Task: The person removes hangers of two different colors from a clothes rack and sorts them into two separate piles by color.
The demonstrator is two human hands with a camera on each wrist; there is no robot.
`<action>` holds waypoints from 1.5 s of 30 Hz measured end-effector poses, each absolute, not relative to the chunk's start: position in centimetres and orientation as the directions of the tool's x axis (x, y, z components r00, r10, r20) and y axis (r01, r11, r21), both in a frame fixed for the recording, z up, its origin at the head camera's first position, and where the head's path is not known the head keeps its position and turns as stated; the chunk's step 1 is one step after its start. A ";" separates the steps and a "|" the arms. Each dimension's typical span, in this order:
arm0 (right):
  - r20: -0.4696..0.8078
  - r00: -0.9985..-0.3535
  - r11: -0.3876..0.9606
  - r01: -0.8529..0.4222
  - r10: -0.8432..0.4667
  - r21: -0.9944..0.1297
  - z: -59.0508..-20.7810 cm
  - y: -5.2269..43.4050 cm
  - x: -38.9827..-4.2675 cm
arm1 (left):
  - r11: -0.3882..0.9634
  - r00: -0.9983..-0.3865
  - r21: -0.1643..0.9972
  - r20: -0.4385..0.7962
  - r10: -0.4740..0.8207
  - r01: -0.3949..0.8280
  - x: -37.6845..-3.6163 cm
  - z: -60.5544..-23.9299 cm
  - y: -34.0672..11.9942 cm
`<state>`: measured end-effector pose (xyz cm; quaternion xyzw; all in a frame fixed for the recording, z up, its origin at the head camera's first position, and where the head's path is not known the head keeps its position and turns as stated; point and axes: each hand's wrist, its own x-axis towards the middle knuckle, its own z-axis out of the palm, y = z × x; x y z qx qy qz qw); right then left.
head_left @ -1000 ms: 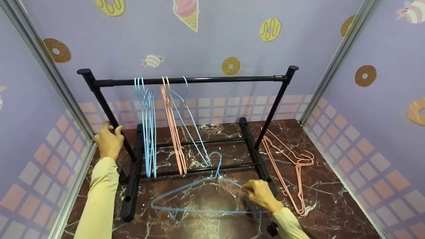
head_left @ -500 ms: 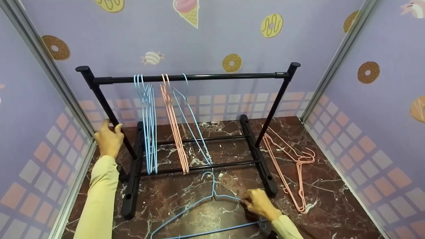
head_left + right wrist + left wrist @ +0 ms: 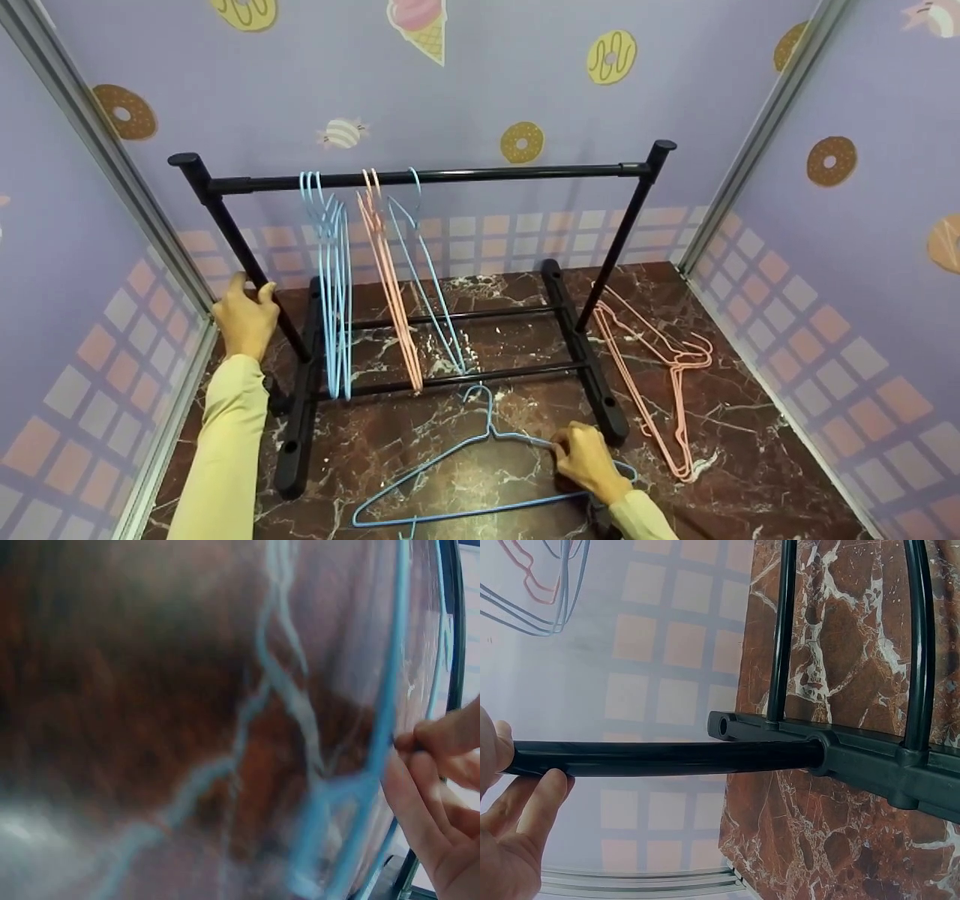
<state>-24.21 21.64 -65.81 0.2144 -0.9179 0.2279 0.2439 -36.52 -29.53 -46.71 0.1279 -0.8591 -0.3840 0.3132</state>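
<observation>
My left hand [image 3: 246, 319] grips the left upright [image 3: 667, 759] of a black garment rack, thumb on one side and fingers on the other. In front of the rack, my right hand [image 3: 589, 461] pinches a light blue clothes hanger [image 3: 480, 512] by its right shoulder. Its hook points up toward the lower crossbar, and its straight bar faces me. From the rack's top rail [image 3: 517, 176] hang several blue hangers on the left, pink hangers [image 3: 391, 300] beside them, and one blue hanger to their right. The right wrist view is blurred, showing fingertips at the blue hanger's edge.
Pink hangers [image 3: 680, 420] lie on the dark marbled surface, right of the rack's right foot [image 3: 592, 375]. Lavender walls [image 3: 465, 97] with sweets printed on them enclose the back and both sides. Two low crossbars join the rack's feet.
The blue hanger in my right hand has come toward me and turned, its hook dropping from over the lower crossbar to in front of it. My left hand stays on the upright.
</observation>
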 end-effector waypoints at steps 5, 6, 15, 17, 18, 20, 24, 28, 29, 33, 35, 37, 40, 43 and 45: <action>0.556 -0.791 0.818 -0.483 -0.255 -0.312 -66.1 21.5 -24.4 | 0.668 -0.775 0.744 0.431 -0.462 0.015 -36.5 -46.7 -29.5; 0.554 -0.793 0.818 -0.482 -0.255 -0.313 -66.1 21.5 -24.4 | 0.670 -0.774 0.742 0.432 -0.463 0.014 -36.5 -46.7 -29.5; 0.499 -0.834 0.830 -0.439 -0.235 -0.343 -66.2 21.2 -24.4 | 0.670 -0.775 0.742 0.432 -0.461 0.015 -36.5 -46.7 -29.5; 0.488 -0.840 0.830 -0.436 -0.237 -0.348 -66.1 21.1 -24.3 | 0.668 -0.774 0.744 0.429 -0.465 0.011 -36.4 -46.7 -29.6; 0.486 -0.841 0.830 -0.436 -0.237 -0.349 -66.1 21.1 -24.3 | 0.668 -0.773 0.744 0.430 -0.467 0.010 -36.4 -46.7 -29.6; 0.488 -0.839 0.827 -0.440 -0.240 -0.351 -66.0 21.0 -24.3 | 0.669 -0.770 0.743 0.431 -0.470 0.007 -36.3 -46.6 -29.7; 0.521 -0.823 0.830 -0.443 -0.227 -0.338 -65.1 20.7 -24.4 | 0.672 -0.766 0.740 0.442 -0.467 0.017 -36.4 -46.5 -29.6; 0.559 -0.804 0.805 -0.463 -0.205 -0.370 -62.9 19.7 -25.3 | 0.671 -0.766 0.741 0.449 -0.459 0.033 -36.5 -46.6 -29.5; 0.558 -0.804 0.787 -0.474 -0.203 -0.396 -62.1 19.3 -25.6 | 0.668 -0.770 0.743 0.446 -0.456 0.034 -36.5 -46.7 -29.5; 0.561 -0.807 0.693 -0.510 -0.182 -0.509 -57.9 17.2 -26.9 | 0.663 -0.780 0.748 0.429 -0.456 0.025 -36.3 -47.2 -29.4; 0.562 -0.810 0.642 -0.522 -0.167 -0.562 -55.3 15.7 -27.7 | 0.664 -0.776 0.747 0.436 -0.456 0.029 -36.3 -47.2 -29.5; 0.548 -0.823 0.595 -0.517 -0.149 -0.615 -52.5 13.9 -28.4 | 0.671 -0.767 0.741 0.450 -0.457 0.035 -36.3 -47.1 -29.6; 0.500 -0.852 0.537 -0.498 -0.157 -0.681 -48.5 11.2 -29.2 | 0.670 -0.763 0.741 0.455 -0.458 0.039 -36.4 -46.9 -29.6; 0.453 -0.870 0.500 -0.486 -0.194 -0.717 -45.6 8.7 -29.8 | 0.663 -0.766 0.748 0.443 -0.466 0.029 -36.4 -46.7 -29.5; 0.463 -0.859 0.498 -0.507 -0.220 -0.704 -44.5 7.4 -30.1 | 0.654 -0.773 0.756 0.427 -0.468 0.022 -36.4 -46.7 -29.2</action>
